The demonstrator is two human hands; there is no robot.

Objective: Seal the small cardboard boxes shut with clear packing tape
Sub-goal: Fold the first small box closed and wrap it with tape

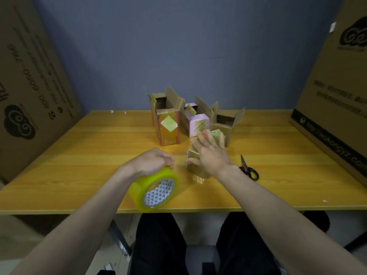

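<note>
A small cardboard box (pixel 195 165), glossy with tape, lies on the yellow wooden table (pixel 79 165) in front of me. My right hand (pixel 210 153) rests flat on its top, fingers straight and spread, thumb against its left side. My left hand (pixel 153 161) grips a big roll of yellowish clear packing tape (pixel 154 190) from above, near the table's front edge. A thin strip of tape seems to stretch from the roll toward the box.
Behind stand a tall open box (pixel 167 122), a pink-white box (pixel 197 121) and a low open box (pixel 226 124). Black-handled scissors (pixel 248 168) lie right of my right wrist. Large cardboard cartons lean at the left (pixel 29 76) and right (pixel 337 86).
</note>
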